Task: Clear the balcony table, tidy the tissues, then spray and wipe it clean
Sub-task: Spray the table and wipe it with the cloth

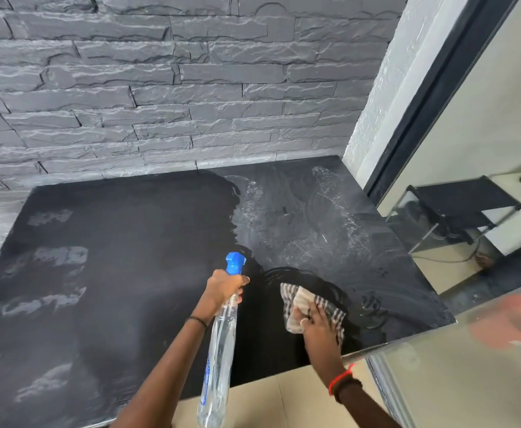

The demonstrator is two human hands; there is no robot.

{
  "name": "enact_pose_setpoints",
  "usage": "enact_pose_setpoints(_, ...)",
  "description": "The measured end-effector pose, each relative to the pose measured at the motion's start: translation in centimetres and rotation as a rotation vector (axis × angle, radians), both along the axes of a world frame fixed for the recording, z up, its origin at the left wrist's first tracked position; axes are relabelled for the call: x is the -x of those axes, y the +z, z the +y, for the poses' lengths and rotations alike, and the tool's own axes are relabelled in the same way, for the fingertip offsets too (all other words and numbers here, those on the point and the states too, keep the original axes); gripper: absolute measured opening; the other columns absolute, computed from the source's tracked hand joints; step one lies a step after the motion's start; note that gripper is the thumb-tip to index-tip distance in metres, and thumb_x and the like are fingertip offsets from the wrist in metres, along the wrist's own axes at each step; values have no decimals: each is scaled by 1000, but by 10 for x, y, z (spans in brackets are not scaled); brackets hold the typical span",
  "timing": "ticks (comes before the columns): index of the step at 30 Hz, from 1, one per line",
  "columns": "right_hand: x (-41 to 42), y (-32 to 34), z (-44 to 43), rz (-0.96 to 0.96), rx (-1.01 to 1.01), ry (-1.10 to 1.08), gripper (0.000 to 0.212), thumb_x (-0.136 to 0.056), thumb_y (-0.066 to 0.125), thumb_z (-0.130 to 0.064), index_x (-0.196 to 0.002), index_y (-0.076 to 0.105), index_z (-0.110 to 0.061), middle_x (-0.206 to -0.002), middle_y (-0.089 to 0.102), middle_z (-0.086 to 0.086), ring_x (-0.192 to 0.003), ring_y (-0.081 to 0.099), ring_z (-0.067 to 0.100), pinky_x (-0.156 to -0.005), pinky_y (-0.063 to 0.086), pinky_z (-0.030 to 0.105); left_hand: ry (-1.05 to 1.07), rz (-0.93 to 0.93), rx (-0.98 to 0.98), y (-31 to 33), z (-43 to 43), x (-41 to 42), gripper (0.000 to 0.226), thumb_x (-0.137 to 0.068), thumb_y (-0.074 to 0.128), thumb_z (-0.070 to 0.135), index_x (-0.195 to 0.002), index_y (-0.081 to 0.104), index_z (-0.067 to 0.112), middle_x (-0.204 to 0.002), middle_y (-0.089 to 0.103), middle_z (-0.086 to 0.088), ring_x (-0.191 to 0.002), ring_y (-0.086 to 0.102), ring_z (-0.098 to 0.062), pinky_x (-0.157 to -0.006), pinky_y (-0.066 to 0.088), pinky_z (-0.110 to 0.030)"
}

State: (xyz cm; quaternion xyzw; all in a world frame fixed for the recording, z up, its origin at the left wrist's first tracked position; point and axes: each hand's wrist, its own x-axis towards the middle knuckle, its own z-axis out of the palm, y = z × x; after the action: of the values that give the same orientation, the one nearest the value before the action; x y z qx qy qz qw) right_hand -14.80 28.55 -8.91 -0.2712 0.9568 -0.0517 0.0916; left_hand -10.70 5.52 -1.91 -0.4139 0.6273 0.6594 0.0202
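Spray bottle [219, 350]: clear, blue-headed, nozzle pointing away.
Left hand [225, 287]: fingers wrapped round the bottle's neck.
Right hand [316, 325]: flat, fingers straight, pressing down.
Cloth [302, 299]: checked, folded, under that palm.
Table [129, 242]: black, carries the cloth near its front right; wet there, white streaks beyond.
Wall [160, 88]: grey stone behind.

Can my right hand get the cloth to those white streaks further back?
Probably yes: the right hand presses the cloth just short of the streaks, with only bare table between.
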Motion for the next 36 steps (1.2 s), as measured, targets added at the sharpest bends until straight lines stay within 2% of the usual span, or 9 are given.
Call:
enact_pose_setpoints(2,-23,4,-21,20,29,91,52,-79,63,-7,-124,61,-33,-146,40,6,-132,42,31,-100,40,51,8,-6,-6,-2,-4,2,20,-80,66,6,-72,47,7,-49,43,-2,-41,41,-16,-45,39,-27)
enact_pose_setpoints(4,-27,2,-44,-39,-9,150,46,-66,73,-10,-105,72,-35,-130,59,7,-115,60,28,-87,52,47,-2,-14,-5,-4,-7,3,21,-78,66,6,-69,47,8,-47,44,-1,-40,41,-16,-46,39,-28)
enact_pose_setpoints(5,-24,2,-56,-54,-37,160,48,-64,75,-8,-105,72,-33,-130,59,9,-116,60,29,-88,52,49,-9,-16,1,-5,-9,4,21,-77,66,7,-67,48,8,-46,44,0,-40,42,-17,-46,39,-28)
enact_pose_setpoints(7,-6,5,-76,-55,39,183,48,-83,59,-4,-126,59,-26,-150,35,12,-138,34,31,-109,33,53,-20,-21,15,-4,-10,5,19,-75,65,6,-65,48,8,-45,45,0,-40,42,-17,-46,39,-27)
enact_pose_setpoints(9,22,3,-84,-89,-5,163,51,-94,35,-3,-139,44,-25,-158,14,9,-146,12,27,-116,19,49,-22,-20,16,-4,-12,7,19,-76,64,4,-67,48,7,-46,44,-1,-41,41,-17,-44,39,-26)
enact_pose_setpoints(14,66,6,-61,-86,-10,22,51,-96,31,-9,-141,40,-31,-157,18,7,-144,17,25,-117,17,40,-44,-18,35,-4,-13,11,17,-79,65,7,-72,50,6,-52,46,-4,-44,44,-16,-46,42,-27)
enact_pose_setpoints(18,60,4,-29,-71,1,-85,53,-97,32,-8,-145,34,-29,-157,17,8,-145,15,25,-118,16,36,-62,-22,41,-4,-5,17,16,-78,67,8,-73,51,5,-53,47,-5,-42,45,-16,-46,43,-26)
enact_pose_setpoints(24,46,1,-19,-112,-61,-110,57,-98,27,-5,-148,24,-33,-159,8,6,-146,7,26,-117,18,41,-96,-19,49,8,9,37,16,-78,66,9,-72,52,5,-56,50,-5,-44,47,-16,-43,44,-24)
enact_pose_setpoints(36,62,12,-27,-149,-103,-77,54,-98,30,-4,-145,32,-29,-159,5,5,-146,4,27,-117,16,49,-83,-36,64,16,13,74,16,-77,64,6,-71,49,5,-51,46,-4,-36,43,-14,-39,39,-23)
